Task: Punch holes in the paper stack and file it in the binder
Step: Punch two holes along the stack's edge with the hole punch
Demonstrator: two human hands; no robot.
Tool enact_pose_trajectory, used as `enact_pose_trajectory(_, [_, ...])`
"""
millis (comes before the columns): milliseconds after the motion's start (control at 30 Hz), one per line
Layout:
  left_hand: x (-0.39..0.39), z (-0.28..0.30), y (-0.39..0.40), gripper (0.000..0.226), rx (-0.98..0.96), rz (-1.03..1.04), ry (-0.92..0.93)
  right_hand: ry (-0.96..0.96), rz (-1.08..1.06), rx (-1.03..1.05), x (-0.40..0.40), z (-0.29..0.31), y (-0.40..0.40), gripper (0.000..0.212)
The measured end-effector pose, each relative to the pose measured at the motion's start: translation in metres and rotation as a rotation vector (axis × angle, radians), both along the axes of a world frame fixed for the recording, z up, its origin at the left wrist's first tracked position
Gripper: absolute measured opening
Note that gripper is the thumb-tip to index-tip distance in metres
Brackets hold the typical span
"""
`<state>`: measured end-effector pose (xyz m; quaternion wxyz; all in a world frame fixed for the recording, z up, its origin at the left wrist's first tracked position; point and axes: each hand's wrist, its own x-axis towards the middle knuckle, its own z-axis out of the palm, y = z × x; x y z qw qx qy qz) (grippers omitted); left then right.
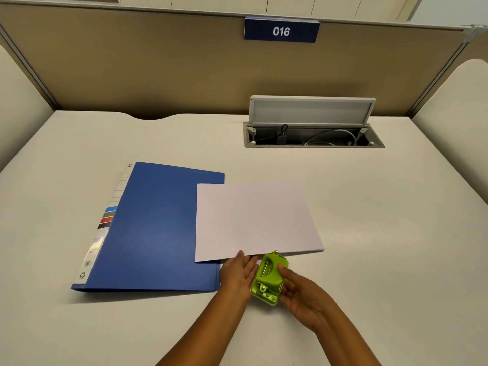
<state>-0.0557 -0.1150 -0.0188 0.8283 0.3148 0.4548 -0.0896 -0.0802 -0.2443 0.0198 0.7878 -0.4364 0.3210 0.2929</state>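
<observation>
A closed blue binder [155,228] lies flat on the desk at the left. A white paper stack [253,220] lies beside it, its left edge overlapping the binder's right side. A small green hole punch [268,280] sits at the stack's near edge, its far end touching the paper. My left hand [237,276] cups the punch from the left, fingertips resting at the paper's front edge. My right hand [301,297] grips the punch from the right, thumb on its top.
An open cable hatch [314,138] with wires inside is set into the white desk [383,233] at the back right, its lid upright. Beige partition walls enclose the desk; a blue sign reading 016 [281,30] hangs on the back wall.
</observation>
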Motion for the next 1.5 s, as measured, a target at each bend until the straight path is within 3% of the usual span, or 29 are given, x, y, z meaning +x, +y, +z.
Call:
enact_pose_trajectory(500, [-0.004, -0.003, -0.010, 0.013, 0.038, -0.042, -0.011, -0.101, -0.176, 0.048, 0.009, -0.008, 0.009, 0.012])
enact_pose_trajectory(733, [-0.006, 0.002, -0.007, 0.015, 0.020, -0.049, -0.042, -0.163, -0.283, 0.057, 0.013, -0.012, 0.013, 0.024])
enact_pose_trajectory(933, [-0.004, 0.005, -0.007, 0.014, 0.048, -0.049, -0.045, -0.188, -0.299, 0.026, 0.015, -0.012, 0.016, 0.014])
enact_pose_trajectory(1233, [-0.003, 0.010, -0.008, 0.015, 0.050, -0.075, -0.046, -0.176, -0.374, 0.034, 0.021, -0.017, 0.018, 0.036])
enact_pose_trajectory(1367, [-0.003, 0.010, -0.008, 0.014, 0.066, -0.107, -0.033, -0.169, -0.391, 0.032, 0.023, -0.020, 0.018, 0.014])
enact_pose_trajectory(1500, [-0.002, 0.008, -0.009, 0.013, 0.084, -0.123, -0.022, -0.171, -0.398, 0.025, 0.024, -0.019, 0.020, 0.015])
